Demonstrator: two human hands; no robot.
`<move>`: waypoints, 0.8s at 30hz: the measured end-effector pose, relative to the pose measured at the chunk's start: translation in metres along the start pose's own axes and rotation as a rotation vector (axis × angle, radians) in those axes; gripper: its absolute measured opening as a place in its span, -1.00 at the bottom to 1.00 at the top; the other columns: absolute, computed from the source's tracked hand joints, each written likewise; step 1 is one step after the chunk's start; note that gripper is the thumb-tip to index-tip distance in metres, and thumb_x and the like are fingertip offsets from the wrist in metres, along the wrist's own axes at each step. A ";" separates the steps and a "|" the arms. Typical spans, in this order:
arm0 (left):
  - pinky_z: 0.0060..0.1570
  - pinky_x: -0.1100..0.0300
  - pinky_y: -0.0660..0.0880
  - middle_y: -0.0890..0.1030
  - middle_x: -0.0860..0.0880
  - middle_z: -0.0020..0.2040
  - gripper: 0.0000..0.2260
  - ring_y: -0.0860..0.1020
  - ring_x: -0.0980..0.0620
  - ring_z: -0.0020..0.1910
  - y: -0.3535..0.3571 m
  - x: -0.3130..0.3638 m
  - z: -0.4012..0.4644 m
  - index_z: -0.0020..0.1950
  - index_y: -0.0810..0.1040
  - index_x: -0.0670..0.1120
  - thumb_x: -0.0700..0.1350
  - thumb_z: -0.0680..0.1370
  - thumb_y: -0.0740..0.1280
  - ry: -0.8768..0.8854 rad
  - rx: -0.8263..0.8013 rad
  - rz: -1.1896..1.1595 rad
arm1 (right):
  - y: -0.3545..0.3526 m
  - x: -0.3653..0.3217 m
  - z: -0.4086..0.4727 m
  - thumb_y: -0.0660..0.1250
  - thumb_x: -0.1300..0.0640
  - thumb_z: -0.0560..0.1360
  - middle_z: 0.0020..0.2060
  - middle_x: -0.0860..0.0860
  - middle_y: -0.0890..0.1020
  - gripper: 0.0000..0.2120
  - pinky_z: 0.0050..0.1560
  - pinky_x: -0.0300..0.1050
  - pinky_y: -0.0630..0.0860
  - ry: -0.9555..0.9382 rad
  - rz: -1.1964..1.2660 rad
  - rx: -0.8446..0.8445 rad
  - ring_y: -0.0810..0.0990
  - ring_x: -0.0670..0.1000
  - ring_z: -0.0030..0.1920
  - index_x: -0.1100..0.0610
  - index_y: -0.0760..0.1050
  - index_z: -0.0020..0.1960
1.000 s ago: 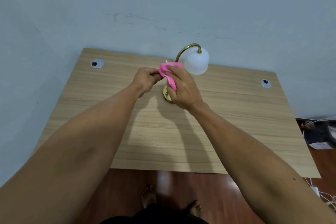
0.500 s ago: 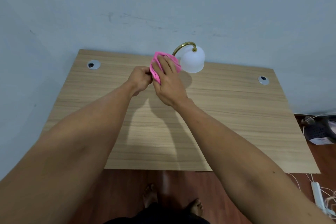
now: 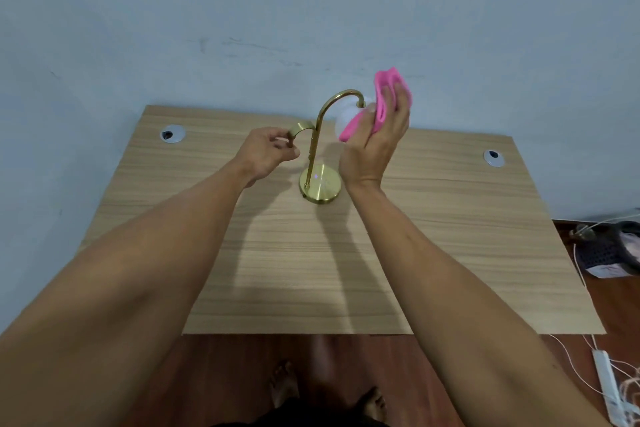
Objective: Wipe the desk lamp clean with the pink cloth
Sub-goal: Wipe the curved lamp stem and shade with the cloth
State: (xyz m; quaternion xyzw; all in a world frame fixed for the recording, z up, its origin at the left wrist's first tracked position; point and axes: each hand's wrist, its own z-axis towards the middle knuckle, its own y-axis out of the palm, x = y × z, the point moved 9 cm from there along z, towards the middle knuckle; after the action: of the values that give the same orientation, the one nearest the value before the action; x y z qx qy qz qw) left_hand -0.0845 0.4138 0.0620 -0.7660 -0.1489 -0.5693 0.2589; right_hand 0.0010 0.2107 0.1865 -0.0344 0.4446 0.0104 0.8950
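A brass desk lamp (image 3: 320,184) stands near the back middle of the wooden desk (image 3: 450,236), with a round base, a curved neck and a white frosted shade (image 3: 348,114). My right hand (image 3: 375,146) presses the pink cloth (image 3: 386,94) against the right side of the shade, which it mostly hides. My left hand (image 3: 266,152) pinches a short brass side arm that branches left from the stem.
A blue-grey wall rises right behind the desk. Two round cable grommets (image 3: 172,134) (image 3: 494,158) sit in the back corners. On the floor at the right lie a dark basket (image 3: 616,250) and a power strip with cords (image 3: 606,388). My bare feet (image 3: 284,385) show below the front edge.
My right hand has carried the cloth from the lamp's stem up and right onto the shade. The stem and base are now uncovered. My left hand now pinches the side arm.
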 end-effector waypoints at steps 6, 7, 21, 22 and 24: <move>-0.27 0.30 0.46 0.57 -0.15 -0.12 -0.95 0.52 -0.04 -0.17 0.005 0.019 -0.003 0.02 0.62 -0.12 -0.26 0.61 0.42 0.090 -0.017 0.091 | 0.051 0.037 0.010 0.12 0.06 0.71 0.54 0.13 0.40 -0.56 0.64 -0.04 0.12 0.184 -0.184 -0.405 0.27 0.12 0.59 0.21 0.42 0.52; -0.27 0.29 0.44 0.57 -0.16 -0.12 -0.94 0.51 -0.04 -0.17 0.006 0.019 -0.003 0.00 0.61 -0.11 -0.26 0.61 0.42 0.090 -0.021 0.087 | 0.056 0.033 0.004 0.13 0.09 0.71 0.52 0.14 0.41 -0.58 0.62 0.12 0.18 0.147 -0.189 -0.452 0.28 0.17 0.58 0.23 0.41 0.51; -0.38 0.41 0.42 0.59 -0.06 -0.20 -0.95 0.53 0.07 -0.24 0.005 0.010 -0.002 0.03 0.63 -0.13 -0.24 0.60 0.44 0.042 0.012 0.046 | 0.012 0.016 -0.047 0.14 0.19 0.64 0.02 -0.13 0.62 -0.66 0.33 0.18 0.48 0.158 -0.044 -0.146 0.58 0.11 0.17 -0.25 0.52 0.04; -0.37 0.40 0.43 0.59 -0.04 -0.22 -0.96 0.53 0.09 -0.26 0.005 0.009 -0.003 0.03 0.63 -0.13 -0.24 0.60 0.45 0.032 0.018 0.038 | 0.019 0.004 -0.046 0.14 0.20 0.64 0.10 -0.10 0.63 -0.66 0.38 0.14 0.45 0.077 -0.019 -0.183 0.57 0.11 0.24 -0.21 0.54 0.11; -0.34 0.31 0.41 0.56 -0.01 -0.29 -0.90 0.49 0.08 -0.29 0.006 0.007 -0.004 -0.09 0.64 -0.13 -0.29 0.59 0.43 0.016 0.019 0.037 | 0.051 -0.005 -0.049 0.15 0.20 0.65 0.29 0.01 0.61 -0.68 0.49 0.10 0.36 -0.010 -0.045 -0.382 0.49 0.12 0.39 0.03 0.63 0.24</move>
State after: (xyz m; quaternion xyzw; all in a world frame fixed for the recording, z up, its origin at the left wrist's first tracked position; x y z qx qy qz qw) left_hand -0.0829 0.4062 0.0684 -0.7614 -0.1379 -0.5692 0.2780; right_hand -0.0432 0.2581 0.1585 -0.2138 0.4292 0.0747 0.8744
